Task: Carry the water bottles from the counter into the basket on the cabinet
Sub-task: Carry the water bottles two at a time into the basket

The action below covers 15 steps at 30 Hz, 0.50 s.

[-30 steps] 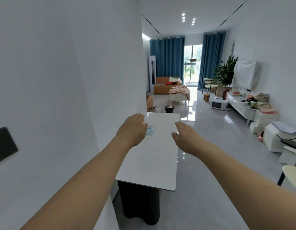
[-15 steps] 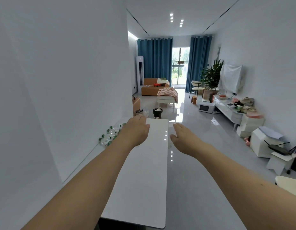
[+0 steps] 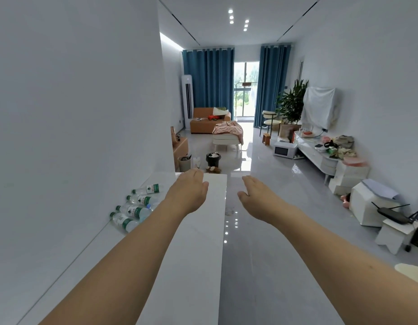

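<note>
Four clear plastic water bottles (image 3: 135, 208) were partly hidden by the left forearm on the glossy white tabletop (image 3: 198, 254). Both hands, left (image 3: 188, 194) and right (image 3: 258, 198), were held empty, fingers relaxed.

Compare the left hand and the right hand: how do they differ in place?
The left hand hovers above the white counter, beside the lying bottles; the right hand is past the counter's edge, above the floor. The left hand is nearer the wall than the right hand. Both are open, palms down, and hold nothing.
</note>
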{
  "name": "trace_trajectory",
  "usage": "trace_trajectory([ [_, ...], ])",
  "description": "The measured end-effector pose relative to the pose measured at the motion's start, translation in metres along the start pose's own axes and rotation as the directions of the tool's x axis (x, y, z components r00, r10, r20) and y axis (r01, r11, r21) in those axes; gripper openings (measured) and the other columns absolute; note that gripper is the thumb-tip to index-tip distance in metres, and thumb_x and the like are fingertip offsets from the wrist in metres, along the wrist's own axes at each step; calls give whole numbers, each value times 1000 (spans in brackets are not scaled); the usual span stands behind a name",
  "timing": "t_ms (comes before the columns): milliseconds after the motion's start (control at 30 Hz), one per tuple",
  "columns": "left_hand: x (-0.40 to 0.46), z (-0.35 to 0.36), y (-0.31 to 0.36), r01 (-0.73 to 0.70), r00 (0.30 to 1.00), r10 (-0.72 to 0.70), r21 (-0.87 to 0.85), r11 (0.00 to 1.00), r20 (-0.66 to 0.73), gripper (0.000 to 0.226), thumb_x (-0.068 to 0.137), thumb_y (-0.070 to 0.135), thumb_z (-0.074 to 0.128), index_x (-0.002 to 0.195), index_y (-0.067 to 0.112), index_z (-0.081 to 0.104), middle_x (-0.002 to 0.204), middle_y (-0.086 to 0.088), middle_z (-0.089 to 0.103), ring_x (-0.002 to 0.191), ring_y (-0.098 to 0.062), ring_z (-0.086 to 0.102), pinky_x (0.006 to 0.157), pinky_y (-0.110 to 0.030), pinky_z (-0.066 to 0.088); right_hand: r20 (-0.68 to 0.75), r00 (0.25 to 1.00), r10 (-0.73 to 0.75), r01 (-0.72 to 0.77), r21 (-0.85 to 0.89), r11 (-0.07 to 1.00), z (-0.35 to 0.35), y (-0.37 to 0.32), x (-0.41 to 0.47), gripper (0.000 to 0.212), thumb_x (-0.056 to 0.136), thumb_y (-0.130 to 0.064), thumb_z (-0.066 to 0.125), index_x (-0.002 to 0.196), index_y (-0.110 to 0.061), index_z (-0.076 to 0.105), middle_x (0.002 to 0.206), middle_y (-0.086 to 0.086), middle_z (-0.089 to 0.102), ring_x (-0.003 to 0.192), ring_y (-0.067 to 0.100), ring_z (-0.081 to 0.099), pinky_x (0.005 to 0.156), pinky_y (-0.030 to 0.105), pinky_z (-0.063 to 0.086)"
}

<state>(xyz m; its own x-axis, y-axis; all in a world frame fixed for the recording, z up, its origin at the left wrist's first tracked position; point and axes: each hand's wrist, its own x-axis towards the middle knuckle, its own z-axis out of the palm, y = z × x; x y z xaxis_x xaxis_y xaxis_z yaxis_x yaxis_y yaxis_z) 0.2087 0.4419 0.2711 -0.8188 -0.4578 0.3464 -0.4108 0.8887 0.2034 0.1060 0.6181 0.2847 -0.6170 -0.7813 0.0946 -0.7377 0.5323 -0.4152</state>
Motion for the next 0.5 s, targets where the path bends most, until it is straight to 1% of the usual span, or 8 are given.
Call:
trace_trajectory([
  [67, 33, 16, 4, 10, 1000, -10, 10, 1000, -12, 45, 104, 30, 36, 143, 8, 41, 148, -11, 43, 134, -27, 40, 111, -38, 34, -11, 1000, 0, 0, 5, 1000, -5, 22, 28, 50, 103, -23, 34, 148, -2, 26, 153, 13, 31, 141, 28, 28, 114, 35, 22],
  [133, 66, 31, 10, 16, 1000, -16, 12, 1000, -23, 43, 104, 29, 37, 139, 7, 44, 145, -11, 46, 132, -28, 42, 109, -39, 35, -28, 1000, -5, 5, 13, 1000, -11, 45, 58, 46, 102, -22, 35, 143, -2, 32, 149, 14, 36, 137, 28, 33, 112, 35, 26],
  [200, 103, 43, 17, 15, 1000, -14, 24, 1000, -25, 40, 104, 27, 37, 137, 6, 45, 143, -11, 48, 129, -28, 44, 107, -38, 35, -40, 999, -32, 33, 13, 999, -20, 67, 91, 47, 102, -22, 35, 144, -3, 31, 151, 13, 35, 139, 28, 31, 113, 35, 25],
  [333, 174, 65, 29, 38, 999, -37, 20, 999, -34, 39, 103, 27, 38, 135, 5, 47, 137, -12, 51, 123, -29, 48, 105, -39, 38, -16, 998, -57, 57, 4, 998, -37, 106, 152, 55, 103, -24, 32, 152, -5, 17, 161, 10, 18, 148, 24, 16, 118, 34, 14],
  [367, 190, 70, 31, 41, 998, -40, 5, 999, -46, 39, 103, 26, 38, 134, 5, 48, 136, -12, 52, 121, -29, 49, 103, -40, 40, -12, 998, -61, 61, -1, 998, -41, 114, 167, 55, 103, -24, 32, 152, -5, 17, 161, 10, 19, 148, 24, 16, 118, 34, 14],
  [433, 219, 82, 33, 67, 997, -68, -28, 997, -48, 37, 102, 26, 39, 132, 7, 49, 133, -11, 54, 118, -30, 50, 101, -41, 42, -6, 998, -55, 55, 10, 998, -47, 131, 198, 51, 103, -23, 33, 149, -2, 24, 156, 13, 27, 144, 27, 24, 116, 35, 19],
  [500, 243, 93, 30, 83, 996, -83, -9, 997, -35, 35, 102, 28, 39, 129, 8, 50, 130, -11, 55, 115, -30, 51, 98, -42, 44, -5, 998, -56, 56, 19, 998, -50, 144, 223, 48, 102, -23, 33, 145, -2, 29, 151, 14, 33, 140, 28, 29, 114, 36, 23],
])
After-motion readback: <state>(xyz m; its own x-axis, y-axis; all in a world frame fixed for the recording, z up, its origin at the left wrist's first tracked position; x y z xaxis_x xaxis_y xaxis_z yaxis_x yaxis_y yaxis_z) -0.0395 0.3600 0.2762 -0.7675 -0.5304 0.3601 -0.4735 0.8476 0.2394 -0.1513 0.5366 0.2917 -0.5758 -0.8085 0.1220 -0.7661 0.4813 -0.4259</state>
